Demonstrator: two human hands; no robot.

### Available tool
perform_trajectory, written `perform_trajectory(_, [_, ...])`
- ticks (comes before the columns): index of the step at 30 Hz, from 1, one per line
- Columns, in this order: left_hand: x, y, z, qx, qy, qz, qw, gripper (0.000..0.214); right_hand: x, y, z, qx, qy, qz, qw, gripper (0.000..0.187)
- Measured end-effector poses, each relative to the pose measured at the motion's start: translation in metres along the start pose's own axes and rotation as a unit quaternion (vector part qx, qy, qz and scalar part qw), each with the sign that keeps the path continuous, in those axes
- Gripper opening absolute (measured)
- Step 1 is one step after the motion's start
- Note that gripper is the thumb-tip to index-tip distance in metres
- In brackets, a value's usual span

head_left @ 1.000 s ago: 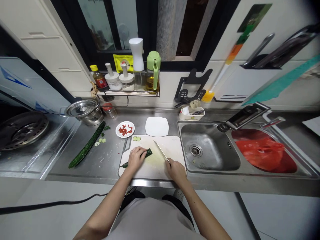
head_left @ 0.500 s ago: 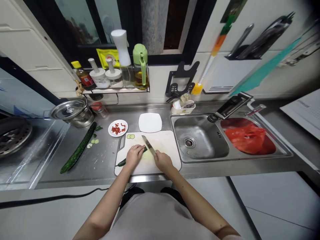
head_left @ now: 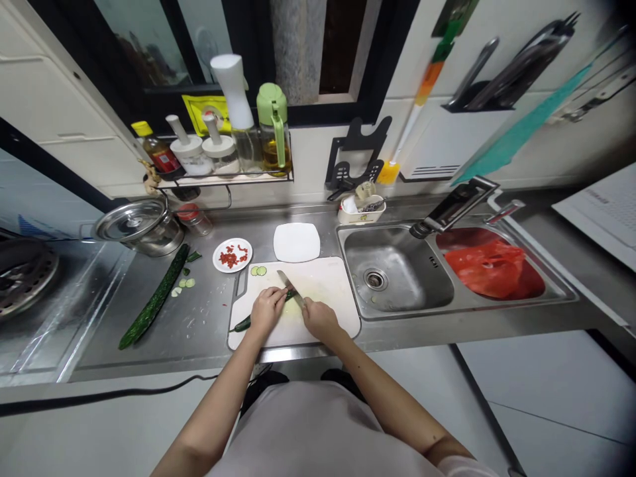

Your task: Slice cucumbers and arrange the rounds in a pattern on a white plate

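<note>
My left hand (head_left: 267, 309) presses a long green chili pepper (head_left: 242, 324) onto the white cutting board (head_left: 328, 324), fingers curled over its middle. The pepper's thin stem end sticks out to the left, and its other end shows just right of my fingertips. In my right hand (head_left: 319, 319) is a kitchen knife (head_left: 289, 283), gripped by the handle. Its blade slants up and left, close beside my left fingertips and over the pepper's right end; contact cannot be made out. Pale green cucumber slices (head_left: 258, 271) lie at the board's upper left corner.
Left of the board lie a cucumber (head_left: 156, 298) and several cut pieces. Behind it stand a plate of chopped red bits (head_left: 232, 267) and a white plate (head_left: 297, 242). A lidded steel pot (head_left: 163, 235) is back left. The sink (head_left: 397, 281) adjoins the board's right side.
The knife and my right hand have shifted slightly left, bringing the blade nearer my left fingers. My left hand stays on the pepper. The view has moved a little.
</note>
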State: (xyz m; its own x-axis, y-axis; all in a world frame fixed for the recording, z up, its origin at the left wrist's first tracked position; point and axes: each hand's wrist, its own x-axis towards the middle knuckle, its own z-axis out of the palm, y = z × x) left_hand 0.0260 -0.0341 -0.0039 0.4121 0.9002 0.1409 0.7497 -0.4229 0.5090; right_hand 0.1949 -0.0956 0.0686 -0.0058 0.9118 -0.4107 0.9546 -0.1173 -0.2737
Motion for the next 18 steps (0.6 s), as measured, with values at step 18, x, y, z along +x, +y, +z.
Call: perform_trajectory(18, [-0.0005,-0.0018,0.0038,0.001,0.013,0.015,1.0,0.028,-0.0045,0.0013,0.0031,-0.014,-0.01,-0.013,1.0,0.027])
